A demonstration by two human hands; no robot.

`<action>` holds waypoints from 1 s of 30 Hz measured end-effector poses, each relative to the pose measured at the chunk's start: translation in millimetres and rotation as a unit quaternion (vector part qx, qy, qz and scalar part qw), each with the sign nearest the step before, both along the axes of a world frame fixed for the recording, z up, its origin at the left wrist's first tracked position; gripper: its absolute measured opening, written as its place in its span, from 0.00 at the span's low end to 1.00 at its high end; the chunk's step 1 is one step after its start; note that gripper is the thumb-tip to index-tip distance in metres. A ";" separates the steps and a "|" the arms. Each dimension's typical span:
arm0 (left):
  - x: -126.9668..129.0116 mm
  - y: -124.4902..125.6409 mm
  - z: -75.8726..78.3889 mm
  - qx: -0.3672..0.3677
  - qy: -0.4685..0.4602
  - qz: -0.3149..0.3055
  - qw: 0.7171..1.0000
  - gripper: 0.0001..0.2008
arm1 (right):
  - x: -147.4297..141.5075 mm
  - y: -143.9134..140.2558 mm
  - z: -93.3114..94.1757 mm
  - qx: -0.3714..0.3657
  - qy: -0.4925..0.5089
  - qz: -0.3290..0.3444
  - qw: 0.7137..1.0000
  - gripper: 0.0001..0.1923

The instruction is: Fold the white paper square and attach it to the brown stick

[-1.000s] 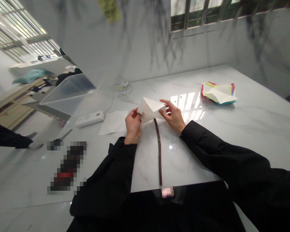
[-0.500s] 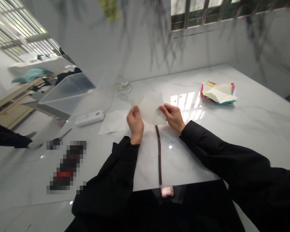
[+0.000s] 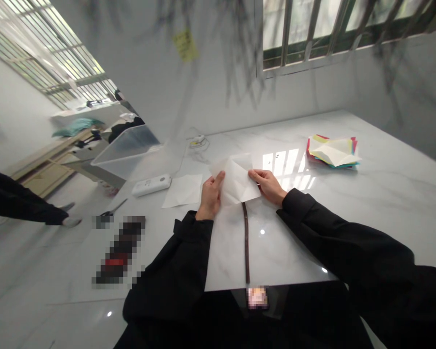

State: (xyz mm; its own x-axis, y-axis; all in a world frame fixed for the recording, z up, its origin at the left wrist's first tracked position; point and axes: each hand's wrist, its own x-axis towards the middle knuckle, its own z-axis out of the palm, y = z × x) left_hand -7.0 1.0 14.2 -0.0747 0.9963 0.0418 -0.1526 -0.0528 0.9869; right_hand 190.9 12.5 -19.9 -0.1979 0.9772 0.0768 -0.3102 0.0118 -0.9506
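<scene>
A creased sheet of white paper is held up between my two hands, its folds showing in the middle. My left hand pinches its left edge, thumb on top. On the opposite edge, my right hand grips it between thumb and fingers. Below the paper, a thin dark brown stick lies lengthwise on the table, its upper end meeting the paper's lower edge in view. Another white sheet lies flat to the left of my left hand.
Folded coloured papers are stacked at the right. A white power strip-like device, scissors and a blurred-out dark item are on the left. A clear plastic bin stands beyond. A person's leg shows at far left.
The view has shifted, so everything sits lower and further right. The held paper now shows its creases and tilted faces, where before it looked flatter. Both hands keep their hold.
</scene>
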 end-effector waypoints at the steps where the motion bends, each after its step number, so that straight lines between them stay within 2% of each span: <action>1: -2.2 -4.7 3.2 -0.022 -0.019 -0.036 0.999 0.29 | 0.6 0.1 -0.9 0.003 0.002 0.003 1.000 0.29; 3: -5.1 -13.2 6.7 -0.053 -0.040 -0.095 0.993 0.27 | 1.4 0.1 -1.8 0.002 0.006 0.008 1.000 0.29; 5: -7.1 -17.9 6.8 -0.066 -0.034 -0.112 0.991 0.24 | 2.0 -0.1 -1.1 -0.001 -0.001 0.018 1.000 0.29; 7: -12.3 -17.4 8.1 -0.046 -0.007 -0.066 0.997 0.22 | 3.2 0.2 0.8 0.001 -0.013 0.030 0.999 0.29; 8: -17.8 -15.6 10.8 -0.018 0.012 -0.022 1.000 0.21 | 4.1 0.7 2.1 0.002 -0.012 0.039 0.999 0.29; 9: -26.0 -13.3 15.3 0.028 0.035 0.048 0.998 0.20 | 5.2 1.4 3.3 0.001 -0.006 0.048 0.999 0.30; 11: -50.2 -8.7 28.3 0.144 0.080 0.206 0.965 0.21 | 7.7 3.2 5.4 -0.010 0.015 0.064 0.998 0.30; 12: -65.1 -7.3 34.9 0.212 0.126 0.244 0.938 0.23 | 8.7 4.0 6.1 -0.018 0.024 0.071 0.997 0.31; 13: -80.4 -6.7 40.1 0.263 0.198 0.245 0.912 0.25 | 9.4 4.8 6.4 -0.025 0.029 0.075 0.996 0.31; 15: -108.3 -8.6 42.6 0.292 0.350 0.174 0.873 0.28 | 9.7 5.8 6.1 -0.032 0.032 0.078 0.996 0.31; 17: -126.6 -13.5 32.9 0.228 0.499 0.058 0.834 0.29 | 8.7 6.1 5.0 -0.033 0.030 0.082 0.996 0.30; 18: -131.4 -16.4 25.0 0.162 0.575 -0.007 0.802 0.29 | 8.0 6.1 4.4 -0.031 0.029 0.084 0.996 0.29; 20: -133.4 -21.4 8.5 0.046 0.685 -0.082 0.722 0.33 | 7.0 6.0 3.5 -0.027 0.027 0.089 0.995 0.28; 21: -131.8 -23.1 2.0 0.023 0.716 -0.090 0.692 0.34 | 6.8 5.9 3.2 -0.025 0.026 0.090 0.995 0.27; 22: -129.3 -24.2 -2.6 0.010 0.733 -0.081 0.676 0.34 | 6.7 5.9 3.0 -0.023 0.024 0.091 0.995 0.26; 24: -124.3 -24.8 -6.1 -0.003 0.744 -0.049 0.666 0.33 | 6.9 6.0 2.7 -0.018 0.018 0.091 0.996 0.25; 30: -121.3 -22.9 -4.0 -0.035 0.732 0.034 0.680 0.32 | 5.9 6.1 2.6 0.001 -0.009 0.089 0.996 0.22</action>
